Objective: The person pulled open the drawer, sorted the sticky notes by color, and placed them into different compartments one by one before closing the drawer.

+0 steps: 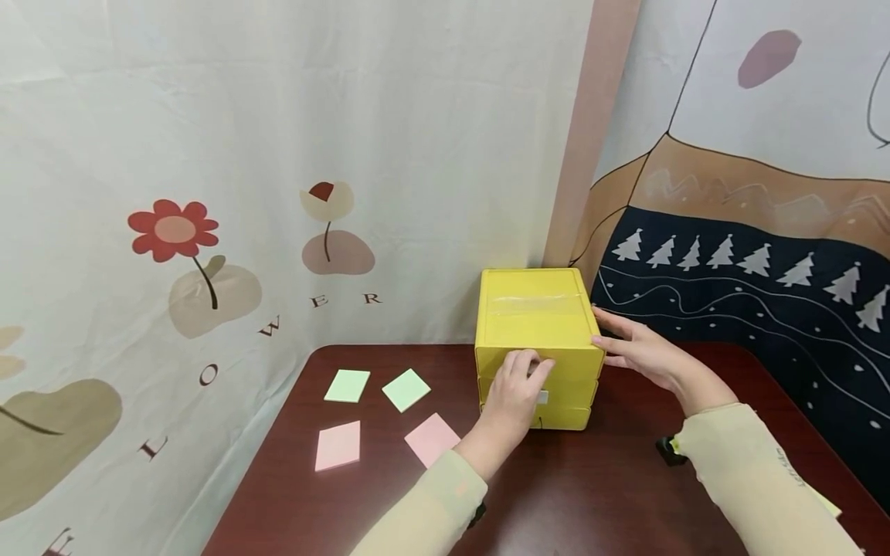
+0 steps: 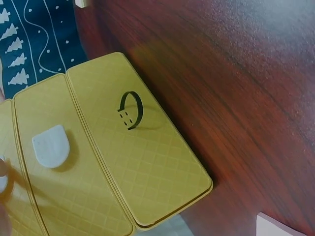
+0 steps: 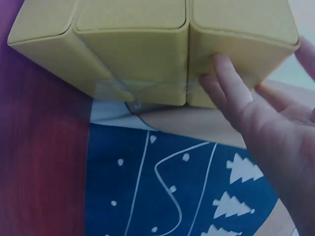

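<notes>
A: Shape and texture of the main piece?

B: Yellow box [image 1: 535, 332], squarish, smooth on top, near the far edge of the dark red, wood-grained table [image 1: 570, 494], close to the printed curtain [image 1: 431, 154]. Clear tape [image 1: 535, 305], glossy and creased, across the top. Drawer fronts embossed with a faint diamond grid, corners rounded.

A: And the pulls?

B: Thin black loop [image 2: 141, 110] on the bottom front, flat rounded white tab [image 2: 51, 146] on the middle one, plus a white upper pull [image 2: 3, 184], mostly cut off in the left wrist view.

A: Hands?

B: Left hand [image 1: 513, 386]: fingers bent in at the top drawer front, right at the upper pull; firm grip or mere touch, cannot tell. Right hand [image 1: 643, 351]: fingers loosely spread, nearly straight, resting against the side of the box, wrapped round nothing.

A: Containers?

B: Three drawers, stacked in one box. Contents hidden behind the fronts.

A: Other counts?

B: Two green pads [image 1: 347, 385] and two pink pads [image 1: 338, 445], flat, matte, four-cornered, left of the box. One pale yellow piece [image 1: 833, 506], partly hidden by the right sleeve [image 1: 758, 471]. Eight white trees [image 1: 721, 251] on dark blue cloth.
</notes>
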`<state>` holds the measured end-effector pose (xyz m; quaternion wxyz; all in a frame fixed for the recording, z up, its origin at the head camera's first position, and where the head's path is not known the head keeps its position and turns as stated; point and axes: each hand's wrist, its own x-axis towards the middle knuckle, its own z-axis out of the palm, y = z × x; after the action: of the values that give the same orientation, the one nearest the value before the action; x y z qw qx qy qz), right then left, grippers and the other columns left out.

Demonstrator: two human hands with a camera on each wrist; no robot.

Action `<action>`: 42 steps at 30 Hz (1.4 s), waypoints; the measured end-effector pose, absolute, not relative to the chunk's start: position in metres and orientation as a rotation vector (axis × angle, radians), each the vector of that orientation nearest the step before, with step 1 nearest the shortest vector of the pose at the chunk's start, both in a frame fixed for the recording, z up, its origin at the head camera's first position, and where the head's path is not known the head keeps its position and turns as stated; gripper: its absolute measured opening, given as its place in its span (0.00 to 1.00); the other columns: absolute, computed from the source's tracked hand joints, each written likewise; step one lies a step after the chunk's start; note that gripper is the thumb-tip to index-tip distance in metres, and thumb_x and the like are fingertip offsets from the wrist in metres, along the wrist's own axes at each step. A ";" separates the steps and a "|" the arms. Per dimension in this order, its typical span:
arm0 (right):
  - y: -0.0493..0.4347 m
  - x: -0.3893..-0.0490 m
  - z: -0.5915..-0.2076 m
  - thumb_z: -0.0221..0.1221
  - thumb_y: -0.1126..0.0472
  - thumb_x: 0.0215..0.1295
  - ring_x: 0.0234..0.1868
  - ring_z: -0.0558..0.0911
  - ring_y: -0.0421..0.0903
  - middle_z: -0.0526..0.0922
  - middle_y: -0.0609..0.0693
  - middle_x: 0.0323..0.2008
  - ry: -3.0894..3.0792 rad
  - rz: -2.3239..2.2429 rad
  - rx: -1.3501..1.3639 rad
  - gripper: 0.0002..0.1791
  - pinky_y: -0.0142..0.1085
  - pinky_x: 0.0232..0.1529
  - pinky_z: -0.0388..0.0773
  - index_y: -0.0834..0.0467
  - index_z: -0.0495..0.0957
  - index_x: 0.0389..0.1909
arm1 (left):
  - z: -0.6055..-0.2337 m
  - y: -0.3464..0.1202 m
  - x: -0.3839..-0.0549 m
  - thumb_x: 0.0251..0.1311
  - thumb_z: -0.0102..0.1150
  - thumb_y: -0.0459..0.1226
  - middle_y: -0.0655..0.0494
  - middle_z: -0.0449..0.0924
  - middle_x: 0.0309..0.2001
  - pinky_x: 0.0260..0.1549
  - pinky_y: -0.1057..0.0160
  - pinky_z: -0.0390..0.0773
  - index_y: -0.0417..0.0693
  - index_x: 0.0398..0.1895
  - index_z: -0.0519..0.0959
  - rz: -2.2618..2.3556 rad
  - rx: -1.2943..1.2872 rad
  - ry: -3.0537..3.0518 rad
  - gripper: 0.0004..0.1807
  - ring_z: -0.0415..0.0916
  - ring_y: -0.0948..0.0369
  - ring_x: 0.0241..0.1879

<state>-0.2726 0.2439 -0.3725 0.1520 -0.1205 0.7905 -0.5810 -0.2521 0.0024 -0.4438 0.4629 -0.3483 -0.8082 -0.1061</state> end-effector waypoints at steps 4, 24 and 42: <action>0.240 -0.273 -0.372 0.55 0.48 0.67 0.70 0.57 0.61 0.39 0.59 0.75 2.257 -1.666 -0.336 0.45 0.46 0.59 0.72 0.55 0.38 0.75 | -0.443 0.002 -0.251 0.47 0.64 0.25 0.53 0.71 0.41 0.34 0.68 0.77 0.50 0.44 0.81 -0.287 -0.835 -2.002 0.19 0.70 0.58 0.43; 0.240 -0.271 -0.374 0.54 0.48 0.68 0.69 0.59 0.62 0.41 0.60 0.75 2.262 -1.683 -0.285 0.44 0.49 0.60 0.70 0.52 0.38 0.75 | -0.445 0.001 -0.238 0.49 0.60 0.27 0.53 0.73 0.40 0.31 0.68 0.79 0.50 0.45 0.82 -0.287 -0.848 -1.942 0.19 0.71 0.58 0.42; 0.241 -0.270 -0.372 0.54 0.46 0.67 0.71 0.55 0.63 0.40 0.60 0.75 2.261 -1.661 -0.283 0.45 0.53 0.62 0.65 0.52 0.37 0.75 | -0.446 -0.006 -0.228 0.58 0.61 0.31 0.53 0.74 0.41 0.35 0.70 0.77 0.48 0.47 0.81 -0.305 -0.919 -1.932 0.13 0.71 0.58 0.42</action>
<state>-0.2699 0.2414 -0.3724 0.1603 -0.0991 0.7914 -0.5815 -0.2277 -0.0057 -0.4456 0.4709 -0.3751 -0.7888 -0.1243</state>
